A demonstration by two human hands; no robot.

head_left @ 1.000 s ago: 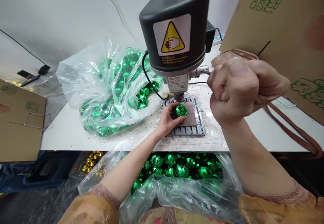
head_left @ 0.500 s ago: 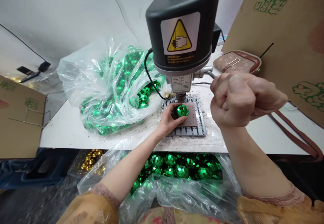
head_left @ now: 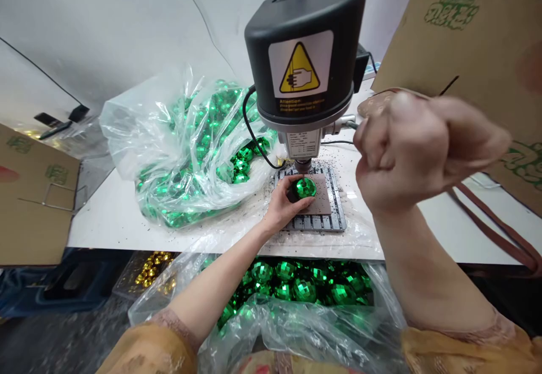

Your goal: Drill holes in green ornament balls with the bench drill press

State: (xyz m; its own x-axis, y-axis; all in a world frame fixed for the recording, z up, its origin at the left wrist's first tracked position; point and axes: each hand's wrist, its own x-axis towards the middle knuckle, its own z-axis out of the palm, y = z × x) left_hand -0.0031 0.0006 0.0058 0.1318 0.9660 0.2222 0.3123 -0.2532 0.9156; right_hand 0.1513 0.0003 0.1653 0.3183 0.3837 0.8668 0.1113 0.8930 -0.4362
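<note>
We count one left hand and one right hand; one drill press with one visible lever and one warning label; one slotted base plate; one flat board; one held green ball; two cardboard boxes; and two clear bags of green balls, too many for us to number.

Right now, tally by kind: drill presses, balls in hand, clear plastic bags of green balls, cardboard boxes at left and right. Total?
Drill press: 1
Green faceted ball in the left hand: 1
Clear plastic bags of green balls: 2
Cardboard boxes: 2
Total: 6
</note>
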